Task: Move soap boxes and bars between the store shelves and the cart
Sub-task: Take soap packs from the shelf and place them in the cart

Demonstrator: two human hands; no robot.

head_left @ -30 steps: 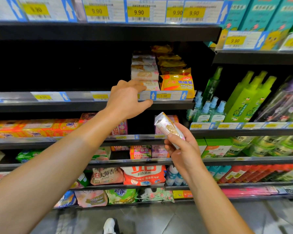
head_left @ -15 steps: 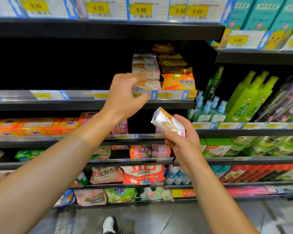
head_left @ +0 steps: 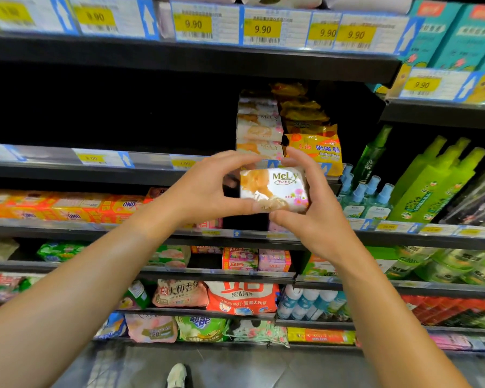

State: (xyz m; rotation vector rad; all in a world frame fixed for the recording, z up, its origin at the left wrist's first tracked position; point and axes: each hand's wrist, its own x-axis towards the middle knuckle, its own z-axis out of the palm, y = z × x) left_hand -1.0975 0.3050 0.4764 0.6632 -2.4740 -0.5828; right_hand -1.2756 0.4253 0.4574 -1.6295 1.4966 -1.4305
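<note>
A white and orange wrapped soap bar (head_left: 275, 189) marked MeLy is held face-on in front of the shelves by both hands. My left hand (head_left: 205, 189) pinches its left end between thumb and fingers. My right hand (head_left: 317, 208) grips its right end, thumb under and fingers over the top. Just behind it a stack of the same soap bars (head_left: 259, 127) stands on the dark shelf (head_left: 140, 175), beside yellow sulfur soap packs (head_left: 314, 147).
Orange detergent bars (head_left: 67, 208) line the shelf below left. Blue spray bottles (head_left: 367, 200) and green bottles (head_left: 434, 180) stand at right. Lower shelves hold detergent bags (head_left: 241, 298). My shoe (head_left: 177, 373) shows on the grey floor. The cart is out of view.
My left hand came down from the upper shelf edge and took the left end of the soap bar. My right hand raised the bar and turned it face-on.
</note>
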